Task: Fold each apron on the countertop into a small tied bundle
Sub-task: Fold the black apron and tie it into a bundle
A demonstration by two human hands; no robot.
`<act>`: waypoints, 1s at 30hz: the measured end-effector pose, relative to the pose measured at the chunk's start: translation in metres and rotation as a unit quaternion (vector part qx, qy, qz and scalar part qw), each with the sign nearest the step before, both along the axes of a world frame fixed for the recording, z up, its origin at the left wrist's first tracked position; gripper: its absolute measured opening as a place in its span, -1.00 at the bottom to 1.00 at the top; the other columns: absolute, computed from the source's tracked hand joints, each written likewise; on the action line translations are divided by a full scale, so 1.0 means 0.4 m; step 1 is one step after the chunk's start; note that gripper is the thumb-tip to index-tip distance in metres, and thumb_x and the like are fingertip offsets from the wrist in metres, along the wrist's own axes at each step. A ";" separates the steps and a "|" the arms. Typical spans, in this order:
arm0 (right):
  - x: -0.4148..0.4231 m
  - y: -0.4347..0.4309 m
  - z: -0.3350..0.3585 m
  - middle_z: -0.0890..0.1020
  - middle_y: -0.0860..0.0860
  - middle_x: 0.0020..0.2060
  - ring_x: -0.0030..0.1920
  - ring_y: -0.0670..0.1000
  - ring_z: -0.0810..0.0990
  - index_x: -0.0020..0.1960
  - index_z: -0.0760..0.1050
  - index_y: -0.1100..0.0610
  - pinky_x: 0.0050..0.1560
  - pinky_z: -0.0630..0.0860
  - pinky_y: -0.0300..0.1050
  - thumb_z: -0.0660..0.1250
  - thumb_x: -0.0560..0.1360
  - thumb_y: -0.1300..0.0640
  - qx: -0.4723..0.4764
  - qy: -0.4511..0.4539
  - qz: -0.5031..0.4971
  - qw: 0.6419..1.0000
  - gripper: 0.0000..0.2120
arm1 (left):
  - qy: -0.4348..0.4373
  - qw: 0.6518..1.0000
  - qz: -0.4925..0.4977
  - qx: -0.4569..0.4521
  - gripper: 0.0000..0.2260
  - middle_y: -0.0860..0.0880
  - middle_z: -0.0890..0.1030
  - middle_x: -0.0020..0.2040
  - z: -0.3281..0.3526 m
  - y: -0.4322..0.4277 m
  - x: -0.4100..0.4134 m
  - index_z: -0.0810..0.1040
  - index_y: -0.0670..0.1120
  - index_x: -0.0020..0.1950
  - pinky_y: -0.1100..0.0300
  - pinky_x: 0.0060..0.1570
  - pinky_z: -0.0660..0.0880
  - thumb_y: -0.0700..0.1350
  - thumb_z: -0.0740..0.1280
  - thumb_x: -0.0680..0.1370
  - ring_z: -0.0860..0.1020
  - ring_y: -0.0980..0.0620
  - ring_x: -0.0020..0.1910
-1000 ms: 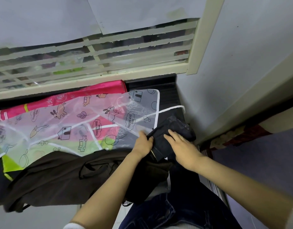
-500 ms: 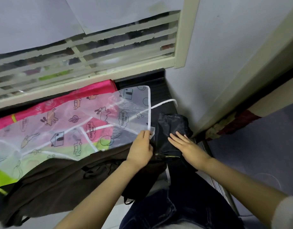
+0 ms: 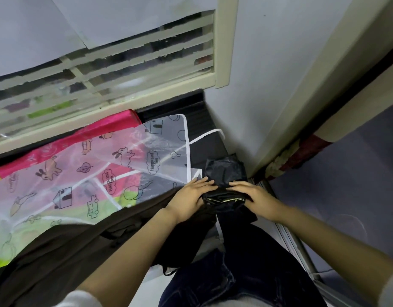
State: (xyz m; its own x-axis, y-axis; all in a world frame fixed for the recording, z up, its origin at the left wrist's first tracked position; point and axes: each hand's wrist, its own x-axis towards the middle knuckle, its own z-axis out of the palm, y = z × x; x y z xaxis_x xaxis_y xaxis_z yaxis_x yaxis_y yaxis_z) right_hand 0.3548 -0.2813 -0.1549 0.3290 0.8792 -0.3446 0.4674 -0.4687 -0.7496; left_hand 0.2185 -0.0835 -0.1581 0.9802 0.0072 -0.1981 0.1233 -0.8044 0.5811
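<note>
**Inspector:** Position of the black apron (image 3: 224,173)?

**Assessor:** Part-folded at the right end of the surface (image 3: 210,147), close to the wall corner. The left hand (image 3: 190,197) and right hand (image 3: 256,196) lie on its near fold, fingers straight, pressing down and grasping nothing.

**Inspector:** Hazards?

**Assessor:** Three, in my judgement. No tie secures the fold, so it may spring open once the pressure lifts. Dark cloth appears to run down over the near edge, and its weight could drag the bundle off. The sheer printed apron (image 3: 102,173) lies just beside the left fingers, so its white trim could get folded in.
</note>
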 end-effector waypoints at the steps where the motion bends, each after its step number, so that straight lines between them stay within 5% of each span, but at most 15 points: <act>1: -0.003 -0.004 0.000 0.37 -0.02 0.36 0.38 -0.08 0.33 0.35 0.43 0.11 0.30 0.14 -0.44 0.27 0.50 0.37 -0.007 -0.002 -0.004 1.000 -0.56 | 0.002 1.000 0.009 -0.002 -0.54 -0.01 0.39 0.42 -0.001 0.000 0.001 0.43 -0.05 0.39 0.44 0.40 -0.18 -0.34 0.22 0.51 0.23 0.04 0.47; 5: -0.015 -0.017 0.000 0.43 -0.02 0.33 0.34 -0.09 0.38 0.32 0.46 0.12 0.30 0.25 -0.33 0.39 0.48 0.20 -0.011 -0.019 -0.022 0.999 -0.58 | -0.007 0.999 0.034 0.017 -0.67 -0.05 0.47 0.36 0.014 -0.012 0.019 0.48 -0.12 0.33 0.45 0.38 -0.09 -0.25 0.21 0.57 0.34 0.00 0.41; 8: -0.006 -0.011 -0.002 0.56 -0.04 0.17 0.17 -0.06 0.52 0.28 0.50 0.14 0.18 0.43 -0.13 0.33 0.53 0.14 -0.019 -0.023 -0.076 0.997 -0.67 | 0.031 0.997 0.064 0.030 -0.74 -0.17 0.56 0.17 0.027 -0.019 0.025 0.48 -0.18 0.23 0.24 0.26 0.23 -0.23 0.24 0.54 0.44 -0.12 0.24; 11: 0.007 -0.001 0.001 0.57 -0.01 -0.32 -0.26 -0.05 0.52 -0.16 0.55 0.11 -0.28 0.38 -0.11 0.28 0.56 0.11 -0.038 -0.028 -0.130 0.990 -0.85 | 0.056 0.994 0.091 -0.009 -0.87 -0.11 0.55 -0.07 0.030 -0.016 0.022 0.44 -0.10 -0.01 0.12 -0.06 0.41 -0.22 0.29 0.46 0.50 -0.12 -0.01; 13: 0.007 0.006 0.006 0.38 -0.08 -0.48 -0.41 -0.13 0.37 -0.39 0.30 0.03 -0.43 0.26 -0.28 0.28 0.56 0.15 -0.046 -0.016 -0.164 0.985 -0.63 | 0.068 0.991 0.112 -0.035 -0.91 -0.09 0.57 -0.14 0.036 -0.014 0.025 0.45 -0.10 -0.06 0.10 -0.10 0.43 -0.20 0.31 0.46 0.52 -0.09 -0.11; 17: 0.010 0.023 0.014 0.46 -0.05 -0.40 -0.27 -0.01 0.50 -0.39 0.25 -0.05 -0.27 0.37 -0.15 0.29 0.56 0.10 -0.042 0.004 -0.220 0.975 -0.61 | 0.076 0.981 0.177 -0.032 -0.71 -0.17 0.53 -0.28 0.044 -0.031 0.046 0.24 0.01 -0.30 0.07 -0.17 0.36 -0.18 0.30 0.53 0.50 -0.16 -0.22; 23: 0.037 0.069 0.026 0.40 0.01 -0.41 -0.12 0.21 0.54 -0.38 0.17 0.04 -0.22 0.26 -0.07 0.20 0.58 -0.10 -0.131 -0.078 -0.199 0.968 -0.57 | 0.100 0.954 0.277 -0.054 -0.78 -0.11 0.51 -0.31 0.042 -0.051 0.066 0.39 -0.16 -0.19 0.11 -0.24 0.29 -0.05 0.28 0.55 0.49 -0.11 -0.24; 30: 0.059 0.093 0.007 0.64 0.14 -0.08 -0.01 0.21 0.58 0.03 0.52 0.19 -0.12 0.42 -0.06 0.26 0.54 -0.12 -0.141 -0.083 -0.199 0.966 -0.64 | 0.129 0.924 0.349 -0.088 -0.65 0.01 0.39 -0.42 0.038 -0.063 0.086 0.24 -0.05 -0.33 0.12 -0.28 0.26 0.02 0.28 0.56 0.38 -0.06 -0.31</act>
State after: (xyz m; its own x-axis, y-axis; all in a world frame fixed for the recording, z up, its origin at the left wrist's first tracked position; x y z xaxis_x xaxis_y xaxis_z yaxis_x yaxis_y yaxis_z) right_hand 0.3784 -0.2442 -0.1522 0.6923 0.5511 -0.4658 0.3111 -0.8104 -0.4964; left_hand 0.2528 -0.1088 -0.1429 0.6683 0.5656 -0.4832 0.7298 -0.3727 0.5731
